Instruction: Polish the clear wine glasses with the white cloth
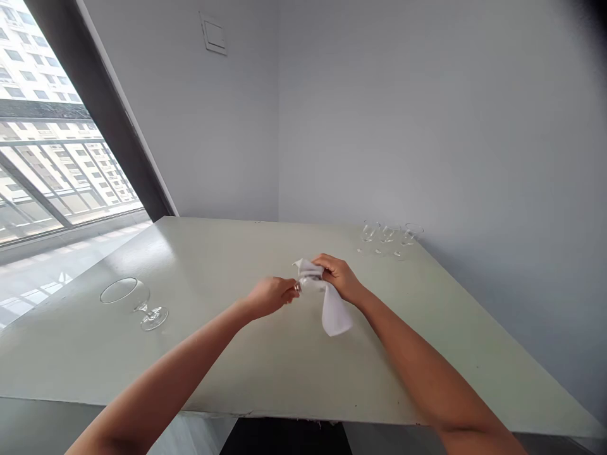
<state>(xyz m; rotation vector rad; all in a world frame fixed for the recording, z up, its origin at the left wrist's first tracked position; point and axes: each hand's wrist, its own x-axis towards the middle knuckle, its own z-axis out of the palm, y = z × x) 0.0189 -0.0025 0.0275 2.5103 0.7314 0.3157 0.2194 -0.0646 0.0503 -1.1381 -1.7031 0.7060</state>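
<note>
My left hand (270, 297) and my right hand (339, 278) meet above the middle of the pale green table (213, 360). A white cloth (332, 309) is bunched in my right hand, and its end hangs down. My left fingers close at the cloth's edge on a small shiny glass piece (297, 287), mostly hidden, so its shape is unclear. A stemmed wine glass (130, 300) lies on its side at the table's left. Several upright stemmed glasses (389, 235) stand near the far right edge.
A large window (47, 126) with a dark frame and a railing runs along the left, showing an apartment block outside. Pale grey walls bound the table's far and right sides. A small white wall panel (213, 33) sits high on the far wall.
</note>
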